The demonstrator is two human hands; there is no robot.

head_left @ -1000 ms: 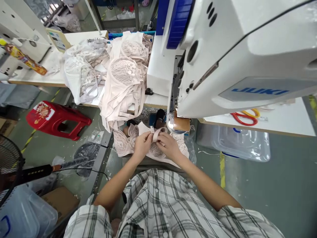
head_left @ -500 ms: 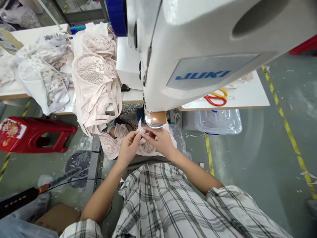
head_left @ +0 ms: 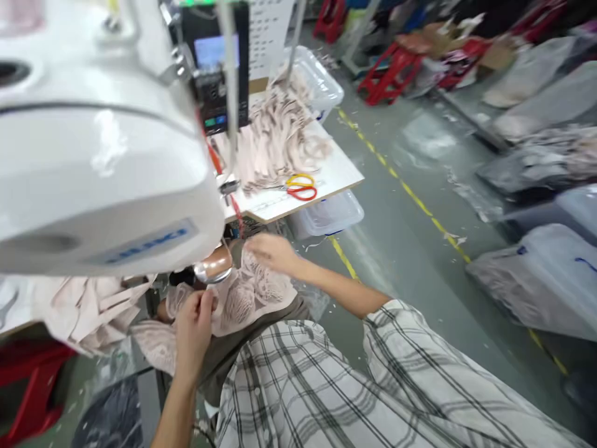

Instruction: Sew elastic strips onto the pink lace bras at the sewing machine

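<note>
A pale pink lace bra [head_left: 242, 298] is spread across my lap, below the sewing machine head [head_left: 102, 168]. My left hand [head_left: 193, 330] is closed on the bra's left part, thumb and fingers pressed together. At the bra's upper right edge, my right hand [head_left: 273, 252] has its fingers curled over the fabric; they look blurred. Between my hands sits the machine's shiny rounded metal end with a brown patch [head_left: 217, 264], close above the bra. More lace [head_left: 156, 342] hangs to the left of my left wrist.
Scissors with red and yellow handles [head_left: 301, 186] lie on the white table [head_left: 342, 177] beside a pile of pale straps [head_left: 275, 137]. A control panel [head_left: 217, 68] stands behind. Pale garments [head_left: 88, 311] hang over the left table edge. A clear plastic box [head_left: 331, 214] is under the table.
The view has swung to the right. My hands, together at the bra before, are now apart, the right one farther out and up, and the bra lies more spread out.
</note>
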